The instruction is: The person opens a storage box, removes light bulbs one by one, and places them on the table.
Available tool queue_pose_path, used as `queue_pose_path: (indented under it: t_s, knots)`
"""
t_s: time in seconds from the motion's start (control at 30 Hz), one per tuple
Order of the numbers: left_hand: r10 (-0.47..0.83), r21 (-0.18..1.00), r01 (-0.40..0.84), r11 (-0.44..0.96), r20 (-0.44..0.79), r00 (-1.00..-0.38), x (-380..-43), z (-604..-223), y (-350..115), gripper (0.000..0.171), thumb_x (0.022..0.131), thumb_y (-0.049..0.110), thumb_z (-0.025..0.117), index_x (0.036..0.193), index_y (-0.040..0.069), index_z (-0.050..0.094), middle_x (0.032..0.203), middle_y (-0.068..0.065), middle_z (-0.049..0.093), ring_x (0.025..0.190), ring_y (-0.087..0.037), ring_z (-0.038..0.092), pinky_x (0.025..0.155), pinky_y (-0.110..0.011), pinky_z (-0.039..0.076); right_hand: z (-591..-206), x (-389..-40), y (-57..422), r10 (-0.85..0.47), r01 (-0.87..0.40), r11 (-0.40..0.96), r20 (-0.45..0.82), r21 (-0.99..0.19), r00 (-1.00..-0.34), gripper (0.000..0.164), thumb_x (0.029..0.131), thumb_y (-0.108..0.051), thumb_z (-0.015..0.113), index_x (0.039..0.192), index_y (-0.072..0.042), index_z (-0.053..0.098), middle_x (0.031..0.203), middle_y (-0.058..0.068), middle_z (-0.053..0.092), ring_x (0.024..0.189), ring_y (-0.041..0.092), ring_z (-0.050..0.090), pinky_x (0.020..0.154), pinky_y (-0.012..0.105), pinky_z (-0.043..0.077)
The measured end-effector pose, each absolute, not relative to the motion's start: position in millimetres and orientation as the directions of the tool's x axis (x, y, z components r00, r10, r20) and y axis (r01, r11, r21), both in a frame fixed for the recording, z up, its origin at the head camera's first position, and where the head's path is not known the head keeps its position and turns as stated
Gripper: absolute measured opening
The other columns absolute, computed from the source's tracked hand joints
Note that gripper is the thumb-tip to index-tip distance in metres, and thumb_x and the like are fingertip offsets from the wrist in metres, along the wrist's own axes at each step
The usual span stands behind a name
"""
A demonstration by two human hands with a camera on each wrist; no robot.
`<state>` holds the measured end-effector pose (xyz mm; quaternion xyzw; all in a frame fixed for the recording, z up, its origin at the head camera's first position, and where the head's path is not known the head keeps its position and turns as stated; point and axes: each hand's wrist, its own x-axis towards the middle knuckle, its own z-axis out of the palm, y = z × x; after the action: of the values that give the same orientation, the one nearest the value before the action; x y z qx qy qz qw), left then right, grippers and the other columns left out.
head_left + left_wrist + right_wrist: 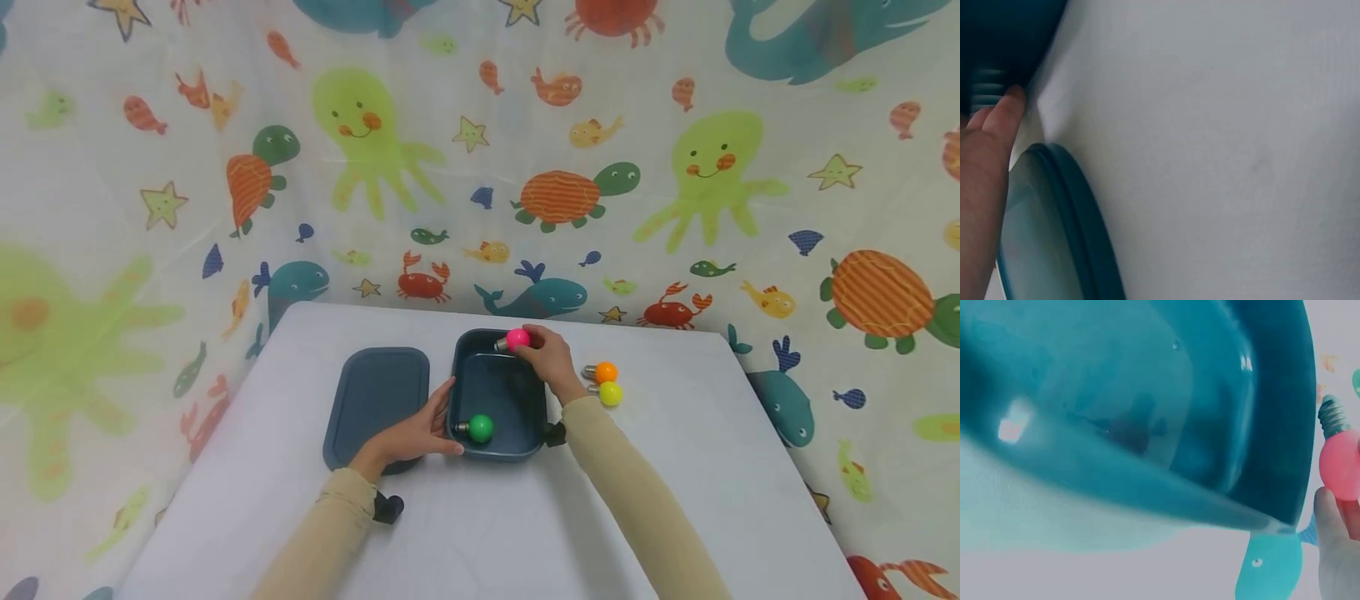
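One round pink bulb (1340, 464), its base (1334, 419) threaded, is pinched by the right hand (552, 360), the left hand (417, 430) spread.

A white table (480, 533) holds a blue lid (384, 387), a blue box (498, 387) and, rightmost, an orange bulb (607, 372) and yellow bulb (611, 393).

Along the lower middle of the head view, I'm seeing the table (480, 533) lying bare between the two sleeves (322, 533), leaving a wide way up to the container (501, 456). The left hand (417, 430) is blocking its left wall and hanging over the lid's (375, 387) lower right. The right hand (551, 360), with the pink bulb (517, 338), is obstructing the upper right corner. Inside, the middle floor is staying open above the green bulb (481, 429). Orange (607, 372) and yellow bulbs (611, 393) are standing in the way right of centre; bare tabletop is stretching beyond.
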<state>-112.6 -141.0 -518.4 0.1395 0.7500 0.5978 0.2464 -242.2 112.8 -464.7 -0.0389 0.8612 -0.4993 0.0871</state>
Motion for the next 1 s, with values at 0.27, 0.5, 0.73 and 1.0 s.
queue_pose_path:
  t_s: [0.27,0.5,0.73,1.0]
  knots:
    - [0.510,0.965,-0.084,0.249,-0.204,-0.836,-114,-519,-142,0.120,0.082,0.022,0.081,0.155,0.033,-0.013,0.164,-0.003,-0.012,0.149,-0.020,0.003,0.118,-0.041,0.020,-462,-240,133,-0.117,0.072,0.442,-0.137,-0.894,-0.984,0.056,0.093,-0.023,0.069,0.144,-0.015,0.049,0.142,0.011,0.052,0.130,0.030,0.047,0.104,0.044,0.045]
    - [0.507,0.964,-0.088,0.252,-0.209,-0.836,-114,-518,-142,0.119,0.083,0.021,0.081,0.155,0.033,-0.013,0.164,-0.004,-0.011,0.149,-0.020,0.003,0.118,-0.041,0.019,-460,-235,156,-0.039,0.118,0.410,-0.147,-0.904,-0.988,0.056,0.093,-0.023,0.069,0.144,-0.016,0.048,0.142,0.009,0.051,0.130,0.028,0.046,0.102,0.043,0.047]
    - [0.514,0.966,-0.081,0.246,-0.201,-0.834,-115,-517,-143,0.119,0.083,0.020,0.080,0.155,0.030,-0.014,0.164,-0.005,-0.011,0.150,-0.021,0.002,0.118,-0.042,0.019,-460,-228,180,-0.014,0.127,0.413,-0.145,-0.902,-0.989,0.057,0.094,-0.027,0.068,0.146,-0.016,0.046,0.144,0.010,0.049,0.133,0.030,0.042,0.104,0.044,0.045]
    - [0.514,0.965,-0.071,0.253,-0.196,-0.835,-116,-518,-144,0.119,0.083,0.020,0.080,0.156,0.028,-0.014,0.164,-0.006,-0.012,0.150,-0.021,0.001,0.118,-0.042,0.019,-457,-220,203,0.033,0.205,0.347,-0.207,-0.915,-0.978,0.060,0.094,-0.028,0.068,0.148,-0.020,0.043,0.147,0.009,0.045,0.129,0.028,0.046,0.102,0.040,0.047]
